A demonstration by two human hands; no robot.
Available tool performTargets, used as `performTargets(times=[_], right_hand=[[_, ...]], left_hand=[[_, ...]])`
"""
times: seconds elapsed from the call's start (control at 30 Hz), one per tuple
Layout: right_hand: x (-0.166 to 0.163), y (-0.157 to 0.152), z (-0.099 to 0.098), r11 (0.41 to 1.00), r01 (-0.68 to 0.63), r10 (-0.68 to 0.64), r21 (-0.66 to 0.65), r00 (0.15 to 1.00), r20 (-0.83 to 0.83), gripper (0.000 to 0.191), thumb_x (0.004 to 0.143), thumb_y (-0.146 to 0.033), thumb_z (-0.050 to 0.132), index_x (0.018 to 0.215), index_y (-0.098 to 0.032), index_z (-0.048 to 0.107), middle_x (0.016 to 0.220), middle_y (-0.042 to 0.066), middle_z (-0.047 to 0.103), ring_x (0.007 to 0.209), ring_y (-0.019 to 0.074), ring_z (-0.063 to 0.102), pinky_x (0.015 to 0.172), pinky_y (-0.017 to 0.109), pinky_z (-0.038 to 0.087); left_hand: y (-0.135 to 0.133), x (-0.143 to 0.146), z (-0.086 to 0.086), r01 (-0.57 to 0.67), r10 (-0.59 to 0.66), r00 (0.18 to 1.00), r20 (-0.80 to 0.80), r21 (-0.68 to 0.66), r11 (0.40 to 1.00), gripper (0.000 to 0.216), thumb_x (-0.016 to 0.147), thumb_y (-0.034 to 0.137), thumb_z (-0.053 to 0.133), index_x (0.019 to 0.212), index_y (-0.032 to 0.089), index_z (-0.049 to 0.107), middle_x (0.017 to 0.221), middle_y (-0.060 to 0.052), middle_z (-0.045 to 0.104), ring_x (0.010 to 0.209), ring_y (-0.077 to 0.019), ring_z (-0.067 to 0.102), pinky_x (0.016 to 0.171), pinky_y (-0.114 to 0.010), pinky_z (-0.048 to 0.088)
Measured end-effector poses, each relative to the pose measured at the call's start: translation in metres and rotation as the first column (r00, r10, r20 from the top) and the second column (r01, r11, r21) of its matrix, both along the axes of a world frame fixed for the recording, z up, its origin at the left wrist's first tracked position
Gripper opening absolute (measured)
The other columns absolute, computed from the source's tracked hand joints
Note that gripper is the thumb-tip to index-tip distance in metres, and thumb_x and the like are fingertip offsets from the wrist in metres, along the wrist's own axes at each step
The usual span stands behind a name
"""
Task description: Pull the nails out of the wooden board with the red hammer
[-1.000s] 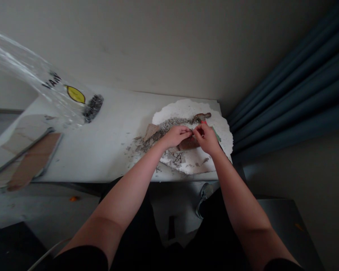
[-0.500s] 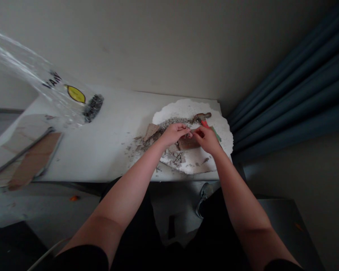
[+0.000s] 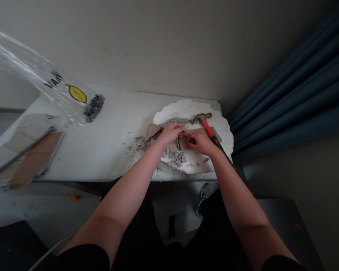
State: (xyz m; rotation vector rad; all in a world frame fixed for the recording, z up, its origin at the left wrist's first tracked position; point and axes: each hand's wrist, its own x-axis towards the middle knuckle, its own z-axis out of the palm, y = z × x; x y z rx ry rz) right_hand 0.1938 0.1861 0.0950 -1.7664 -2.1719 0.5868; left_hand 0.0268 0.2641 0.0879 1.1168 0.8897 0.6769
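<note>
My left hand (image 3: 172, 134) is closed in a pinch around a few thin metal nails (image 3: 183, 131) above the rubble. Just to its right, my right hand (image 3: 199, 143) has its fingers curled in; what they hold, if anything, is hidden. Under the hands lies a brown flat piece (image 3: 183, 143), partly covered by them. A hammer (image 3: 208, 128) with a red and black handle rests beyond my right hand, its rusty head pointing away. Grey crumbled rubble (image 3: 175, 121) and a white ragged-edged sheet (image 3: 227, 136) surround them.
The white table (image 3: 107, 143) meets the wall at the back. A clear plastic bag (image 3: 70, 94) with a yellow lemon print stands at the left, near a brown board (image 3: 35, 160). Dark blue curtains (image 3: 293, 82) hang at the right. Loose fragments (image 3: 129, 148) lie on the table.
My right hand has moved away from my left fingers, down and slightly left, uncovering the hammer's handle. My left hand still pinches the nails and has shifted slightly left.
</note>
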Motion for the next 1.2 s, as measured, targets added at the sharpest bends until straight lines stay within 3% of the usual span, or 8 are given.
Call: performTargets(times=[0.3,0.5,0.6,0.67,0.73,0.8,1.0,1.2], right_hand=[[-0.008,0.001,0.008,0.997,0.049,-0.040,-0.059,0.990,0.136,0.009,0.087,-0.019,0.065,0.088,-0.015,0.074,0.086,0.008,0.075,0.074,0.0193,0.061,0.062,0.028,0.033],[-0.008,0.003,0.009,0.997,0.034,-0.028,-0.073,0.996,0.089,0.003,0.084,-0.016,0.067,0.083,-0.017,0.070,0.084,0.005,0.073,0.072,0.0173,0.060,0.062,0.027,0.034],[-0.007,0.003,0.007,0.996,0.033,-0.026,-0.078,0.996,0.087,0.003,0.084,-0.016,0.067,0.083,-0.017,0.069,0.083,0.005,0.073,0.074,0.0178,0.060,0.063,0.027,0.035],[-0.007,0.003,0.005,0.997,0.034,-0.026,-0.076,0.995,0.094,0.004,0.085,-0.017,0.066,0.085,-0.016,0.070,0.085,0.006,0.073,0.075,0.0188,0.061,0.063,0.028,0.035],[-0.007,0.002,0.004,0.997,0.046,-0.039,-0.064,0.994,0.101,0.005,0.086,-0.017,0.066,0.088,-0.016,0.071,0.088,0.007,0.074,0.077,0.0198,0.061,0.063,0.028,0.034],[-0.007,0.001,0.004,0.997,0.061,-0.055,-0.055,0.993,0.105,0.007,0.086,-0.017,0.067,0.090,-0.016,0.072,0.090,0.008,0.075,0.077,0.0205,0.061,0.062,0.029,0.034],[-0.008,0.001,0.007,0.997,0.050,-0.044,-0.058,0.993,0.114,0.006,0.086,-0.018,0.068,0.090,-0.017,0.073,0.088,0.007,0.075,0.075,0.0202,0.061,0.062,0.029,0.035],[-0.008,0.001,0.006,0.997,0.054,-0.048,-0.054,0.992,0.114,0.007,0.086,-0.019,0.068,0.091,-0.017,0.073,0.090,0.008,0.075,0.077,0.0211,0.062,0.062,0.029,0.034]], left_hand=[[0.003,-0.003,0.010,-0.123,0.192,0.958,0.212,-0.299,0.946,0.009,0.086,0.008,0.054,0.087,0.016,0.059,0.064,0.002,0.060,0.059,-0.0108,0.062,0.066,-0.022,0.051],[0.008,-0.007,0.013,-0.066,0.166,0.961,0.223,-0.399,0.915,0.016,0.087,0.021,0.053,0.072,0.019,0.051,0.056,0.004,0.044,0.048,-0.0114,0.045,0.053,-0.023,0.047],[0.008,-0.008,0.009,-0.064,0.092,0.991,0.096,-0.257,0.964,0.028,0.090,0.031,0.060,0.068,0.021,0.046,0.053,0.006,0.037,0.045,-0.0108,0.037,0.051,-0.023,0.042],[0.009,-0.010,0.005,-0.052,0.049,0.995,-0.087,-0.029,0.998,0.030,0.089,0.032,0.065,0.067,0.021,0.048,0.054,0.006,0.039,0.048,-0.0112,0.038,0.053,-0.023,0.038],[0.013,-0.015,-0.001,0.029,0.042,0.953,-0.299,0.230,0.973,0.029,0.085,0.029,0.069,0.063,0.020,0.052,0.055,0.003,0.046,0.055,-0.0135,0.044,0.058,-0.025,0.039],[0.018,-0.020,-0.005,0.167,0.033,0.884,-0.466,0.381,0.909,0.026,0.080,0.026,0.071,0.060,0.020,0.056,0.058,0.001,0.053,0.063,-0.0166,0.051,0.063,-0.027,0.040],[0.022,-0.031,-0.005,0.451,-0.071,0.761,-0.645,0.446,0.773,0.005,0.068,0.019,0.070,0.064,0.021,0.068,0.069,-0.002,0.069,0.072,-0.0201,0.061,0.069,-0.029,0.043],[0.020,-0.033,0.002,0.486,-0.104,0.736,-0.669,0.415,0.769,0.012,0.062,0.022,0.079,0.071,0.021,0.072,0.065,-0.001,0.066,0.071,-0.0212,0.062,0.068,-0.029,0.043]])
